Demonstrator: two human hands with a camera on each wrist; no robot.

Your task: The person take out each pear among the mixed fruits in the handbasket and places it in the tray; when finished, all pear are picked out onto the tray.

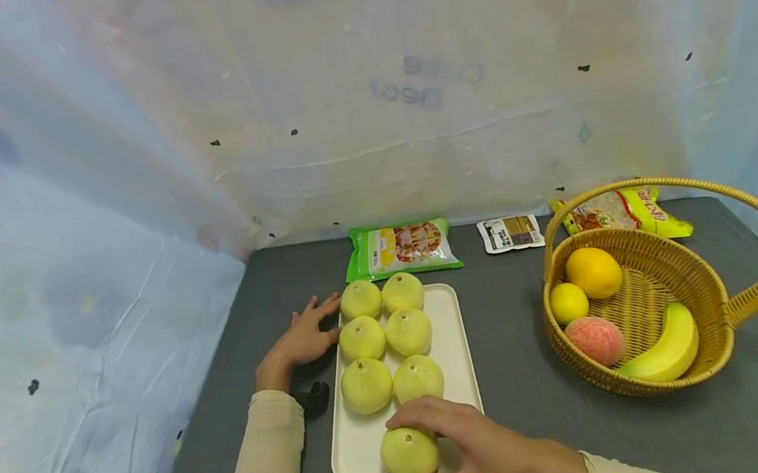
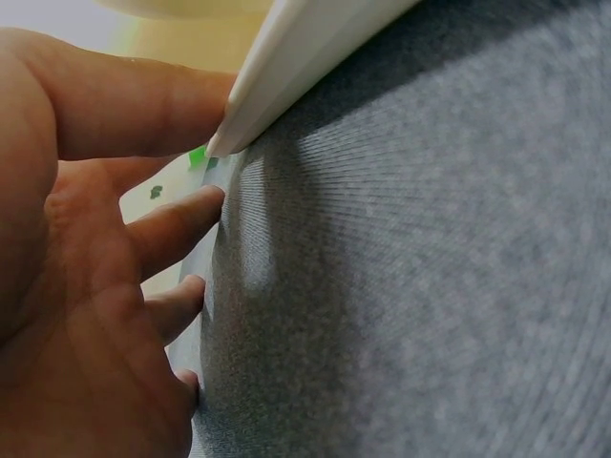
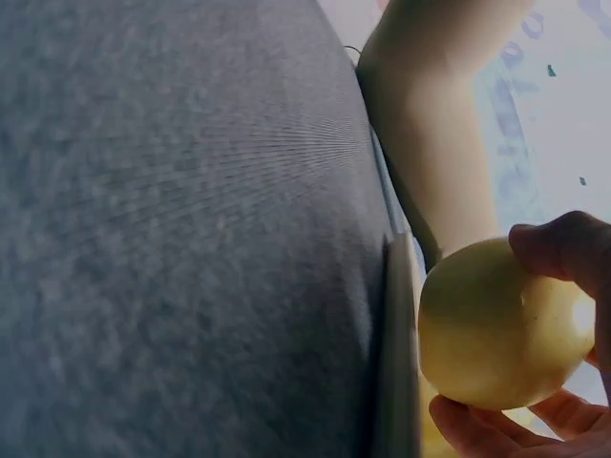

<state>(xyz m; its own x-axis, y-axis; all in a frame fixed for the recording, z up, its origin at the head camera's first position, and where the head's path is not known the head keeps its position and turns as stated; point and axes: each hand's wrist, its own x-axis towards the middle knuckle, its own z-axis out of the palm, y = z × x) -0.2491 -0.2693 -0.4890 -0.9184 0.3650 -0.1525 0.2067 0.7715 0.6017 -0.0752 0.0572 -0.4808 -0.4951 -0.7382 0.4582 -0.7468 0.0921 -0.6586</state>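
A cream rectangular tray (image 1: 449,334) lies on the dark table, with round yellow-green fruits (image 1: 408,332) set on it in two columns. My right hand (image 1: 485,448) grips one more such round yellow-green fruit (image 1: 409,458) between thumb and fingers, over the tray's near end. In the right wrist view that fruit (image 3: 501,324) appears just above the tray rim (image 3: 399,353); whether it touches the tray I cannot tell. With fingers spread, my left hand (image 1: 303,338) rests beside the tray's far left edge. Its thumb (image 2: 143,105) touches the tray's side in the left wrist view.
To the right stands a wicker basket (image 1: 711,288) with a tall handle, holding an orange (image 1: 594,272), a lemon (image 1: 569,303), a peach (image 1: 597,341) and a banana (image 1: 666,351). Behind lie a green food packet (image 1: 404,248), a small sachet (image 1: 511,233) and a yellow packet (image 1: 659,211).
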